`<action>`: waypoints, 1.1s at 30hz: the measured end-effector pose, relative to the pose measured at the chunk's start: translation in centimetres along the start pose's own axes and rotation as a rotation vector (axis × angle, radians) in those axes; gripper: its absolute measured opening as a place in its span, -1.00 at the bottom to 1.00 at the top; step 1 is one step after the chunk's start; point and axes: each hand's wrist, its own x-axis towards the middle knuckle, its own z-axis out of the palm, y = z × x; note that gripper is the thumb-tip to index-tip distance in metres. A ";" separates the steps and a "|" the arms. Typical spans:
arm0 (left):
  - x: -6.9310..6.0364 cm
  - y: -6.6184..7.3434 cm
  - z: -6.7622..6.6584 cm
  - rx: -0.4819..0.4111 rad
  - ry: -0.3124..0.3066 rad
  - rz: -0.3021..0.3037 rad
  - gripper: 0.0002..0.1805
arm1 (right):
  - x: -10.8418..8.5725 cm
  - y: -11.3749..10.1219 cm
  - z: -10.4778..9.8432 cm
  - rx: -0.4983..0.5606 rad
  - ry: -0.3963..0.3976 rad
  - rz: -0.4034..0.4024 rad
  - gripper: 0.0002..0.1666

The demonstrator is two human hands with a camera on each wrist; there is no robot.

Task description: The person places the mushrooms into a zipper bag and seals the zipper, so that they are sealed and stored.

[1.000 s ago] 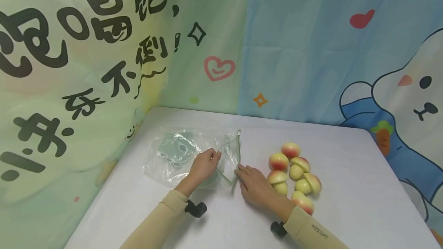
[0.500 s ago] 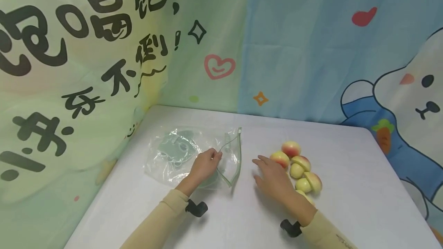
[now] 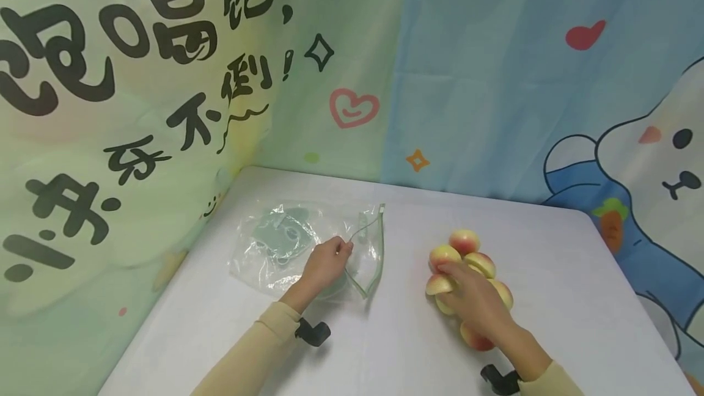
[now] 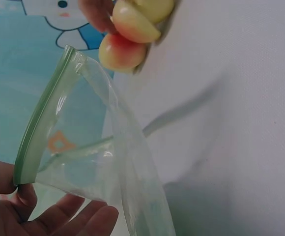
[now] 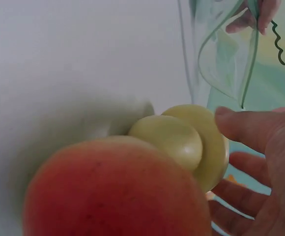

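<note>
My left hand [image 3: 328, 260] pinches the rim of a clear zip bag [image 3: 286, 243] with a green seal. In the left wrist view, thumb and forefinger hold the green zip strip [image 4: 39, 118], and the bag's mouth gapes. My right hand [image 3: 478, 298] is at a toy mushroom [image 3: 439, 285] with a red-yellow cap. In the right wrist view its thumb and fingers lie on either side of that cap [image 5: 211, 152]; the fingertips are partly hidden behind it. Another red cap [image 5: 113, 191] fills the foreground.
Several more toy mushrooms cluster round the right hand, among them one at the back [image 3: 464, 241] and one near the wrist [image 3: 476, 338]. A white table [image 3: 396, 347] bears everything. Printed curtains [image 3: 467, 78] stand behind and to the left.
My right hand has left the bag's mouth, moved right to the mushrooms and come round one cap. The left hand has kept its hold on the bag.
</note>
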 end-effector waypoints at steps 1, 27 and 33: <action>0.0 0.0 0.0 -0.003 0.000 0.001 -0.68 | -0.1 0.0 0.1 -0.002 -0.005 -0.013 -0.39; 0.1 0.6 -0.5 -0.023 -0.018 0.009 -0.66 | 1.0 -1.5 1.6 0.040 -0.121 0.078 -0.37; 0.2 0.6 -0.5 -0.015 -0.029 0.009 -0.65 | 2.5 -2.1 2.4 0.113 -0.044 0.068 -0.34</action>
